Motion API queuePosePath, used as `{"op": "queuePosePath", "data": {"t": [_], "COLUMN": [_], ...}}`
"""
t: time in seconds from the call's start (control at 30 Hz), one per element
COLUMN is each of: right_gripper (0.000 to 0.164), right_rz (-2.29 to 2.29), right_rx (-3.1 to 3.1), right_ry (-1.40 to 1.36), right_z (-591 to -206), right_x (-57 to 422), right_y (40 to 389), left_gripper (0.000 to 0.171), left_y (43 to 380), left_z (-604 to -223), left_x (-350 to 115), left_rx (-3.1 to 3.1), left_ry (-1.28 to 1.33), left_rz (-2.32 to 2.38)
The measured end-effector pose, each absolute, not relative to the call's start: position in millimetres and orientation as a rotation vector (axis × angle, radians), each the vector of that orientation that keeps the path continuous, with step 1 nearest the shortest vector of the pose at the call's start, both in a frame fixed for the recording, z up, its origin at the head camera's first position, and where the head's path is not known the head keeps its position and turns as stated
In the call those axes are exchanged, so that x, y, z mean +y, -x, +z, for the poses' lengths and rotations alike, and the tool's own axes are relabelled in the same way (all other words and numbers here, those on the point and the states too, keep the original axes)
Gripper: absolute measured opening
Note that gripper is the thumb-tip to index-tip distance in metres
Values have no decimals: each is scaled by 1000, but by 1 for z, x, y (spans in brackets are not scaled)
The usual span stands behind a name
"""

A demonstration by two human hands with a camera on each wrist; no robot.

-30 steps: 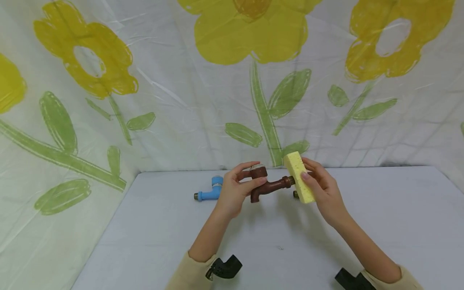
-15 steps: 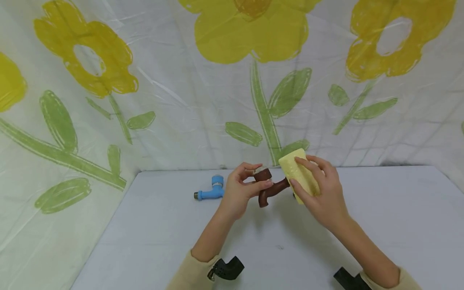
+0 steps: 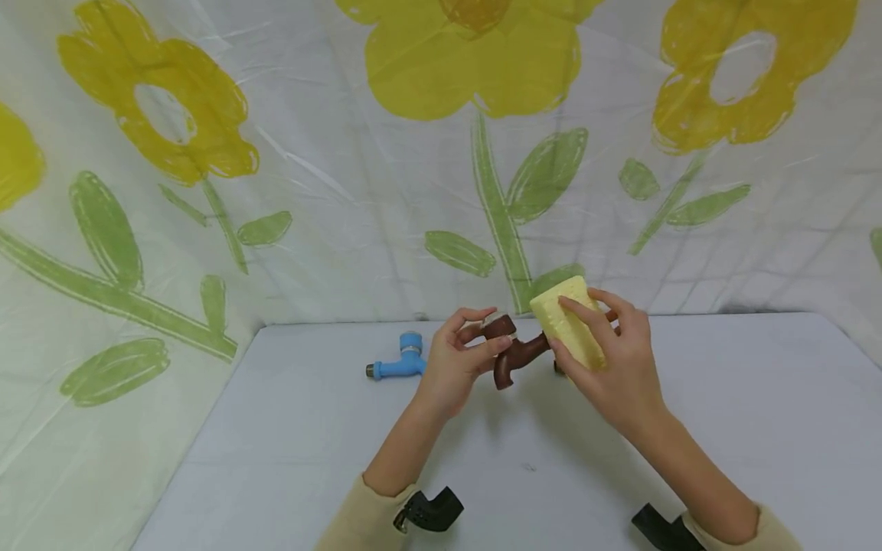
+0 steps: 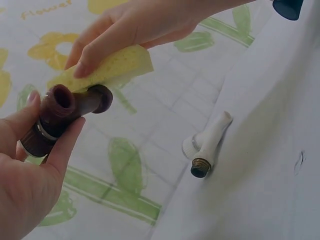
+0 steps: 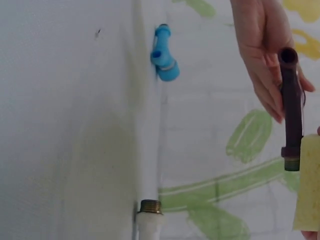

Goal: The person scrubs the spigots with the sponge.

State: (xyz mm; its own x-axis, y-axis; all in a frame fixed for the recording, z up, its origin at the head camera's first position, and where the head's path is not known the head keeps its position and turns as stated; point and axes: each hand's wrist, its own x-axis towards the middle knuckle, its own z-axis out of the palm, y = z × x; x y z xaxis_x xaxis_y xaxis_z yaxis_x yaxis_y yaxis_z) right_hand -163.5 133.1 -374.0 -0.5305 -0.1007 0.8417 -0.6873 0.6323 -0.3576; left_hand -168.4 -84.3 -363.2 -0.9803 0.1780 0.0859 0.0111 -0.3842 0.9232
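My left hand (image 3: 451,367) pinches a brown faucet (image 3: 522,353) by its round cap, thumb in front and fingers behind, holding it above the table. The faucet's spout points down and its threaded end points right. In my right hand (image 3: 623,367) is a yellow sponge (image 3: 568,317), gripped between thumb and fingers. The sponge lies against the faucet's pipe near the threaded end and hides that end in the head view. The left wrist view shows the sponge (image 4: 112,70) along the far side of the faucet (image 4: 67,112). Brass threads show beside the sponge in the right wrist view.
A blue faucet (image 3: 400,363) lies on the white table (image 3: 289,428), left of my left hand. A white faucet (image 4: 212,137) with a brass threaded end lies behind my right hand. A flower-printed sheet (image 3: 331,207) hangs at the table's back edge.
The sponge has turned from edge-on to showing its broad face and now covers the faucet's threaded end. My left hand has shifted slightly right with the faucet.
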Motion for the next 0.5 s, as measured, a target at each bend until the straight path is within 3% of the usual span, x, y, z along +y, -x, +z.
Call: {"op": "queuePosePath", "data": {"t": [0.13,0.5], "right_gripper": [44,56], "right_rz": [807,838], "right_rx": [-2006,-2051], "right_ry": [-679,-695], "right_z": [-378,-378], "right_x": [126,122], "right_y": [161,156], "left_gripper": [28,29], "left_y": [168,170], "left_z": [-363,-363], "left_x": [-84,-84], "left_rx": [1661,1593], "left_ry": [-233,-235], "left_rz": [2545,2580]}}
